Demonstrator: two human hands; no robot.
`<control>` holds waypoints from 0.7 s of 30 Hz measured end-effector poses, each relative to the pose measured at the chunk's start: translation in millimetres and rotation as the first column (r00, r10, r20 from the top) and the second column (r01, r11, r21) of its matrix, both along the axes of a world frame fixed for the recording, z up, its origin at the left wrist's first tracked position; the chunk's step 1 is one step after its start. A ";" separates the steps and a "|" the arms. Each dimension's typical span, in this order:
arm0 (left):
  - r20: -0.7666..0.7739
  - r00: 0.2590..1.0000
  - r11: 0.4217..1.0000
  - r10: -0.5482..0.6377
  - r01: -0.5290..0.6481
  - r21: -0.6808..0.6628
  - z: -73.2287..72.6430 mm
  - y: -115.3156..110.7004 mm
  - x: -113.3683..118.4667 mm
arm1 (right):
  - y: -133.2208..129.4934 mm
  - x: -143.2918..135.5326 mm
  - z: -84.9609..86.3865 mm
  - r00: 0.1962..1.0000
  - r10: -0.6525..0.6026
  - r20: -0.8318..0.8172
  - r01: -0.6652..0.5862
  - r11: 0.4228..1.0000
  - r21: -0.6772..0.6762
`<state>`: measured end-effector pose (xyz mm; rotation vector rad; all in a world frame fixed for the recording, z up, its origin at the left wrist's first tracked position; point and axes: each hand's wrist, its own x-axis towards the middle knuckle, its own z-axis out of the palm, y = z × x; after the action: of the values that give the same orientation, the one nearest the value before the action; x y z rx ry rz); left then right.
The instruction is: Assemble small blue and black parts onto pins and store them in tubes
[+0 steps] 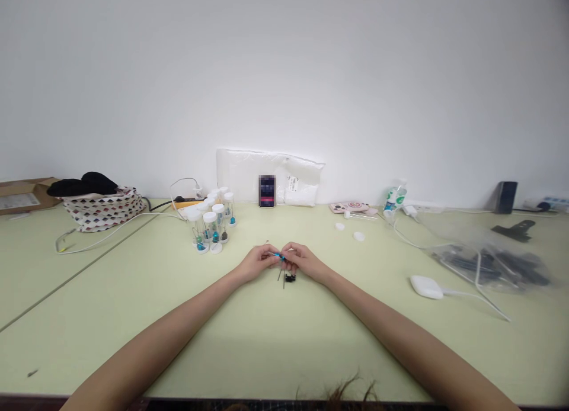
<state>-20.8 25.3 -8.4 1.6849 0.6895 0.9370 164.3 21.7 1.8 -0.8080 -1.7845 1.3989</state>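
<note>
Black cloth (84, 185) tops a white diamond-patterned bag (106, 212) at the frame's left. Left of centre I see clear, white-capped plastic tubes (210, 225) clustered upright. At the middle, the person's left hand (256, 263) pinches a small shiny blue piece (278, 255) in its fingertips; thin dark rods (283, 279) slant down just below. Opposite, the right hand (300, 260) grips the same piece, its fingers bent. Beneath them lies a small black part (290, 278). Rightward, a white square charger (427, 286) rests on the pale green table (355, 340).
</note>
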 end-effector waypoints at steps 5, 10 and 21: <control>-0.006 0.999 0.999 0.034 -0.034 0.005 0.3 0.2 -0.6 | -0.7 0.4 0.7 1.000 -0.022 -0.006 0.022 1.000 0.019; -0.010 1.000 1.000 0.010 -0.010 -0.002 0.3 -0.1 -0.2 | -0.7 0.1 0.9 1.000 -0.020 -0.002 0.020 1.000 0.008; -0.012 1.000 1.000 0.002 -0.002 0.003 1.7 -1.0 -0.5 | -1.8 0.2 2.4 1.000 -0.007 0.012 0.007 1.000 0.003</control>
<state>-21.3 24.2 -6.7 1.6942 0.6979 0.9300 164.5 19.9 4.2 -0.8218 -1.7917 1.3891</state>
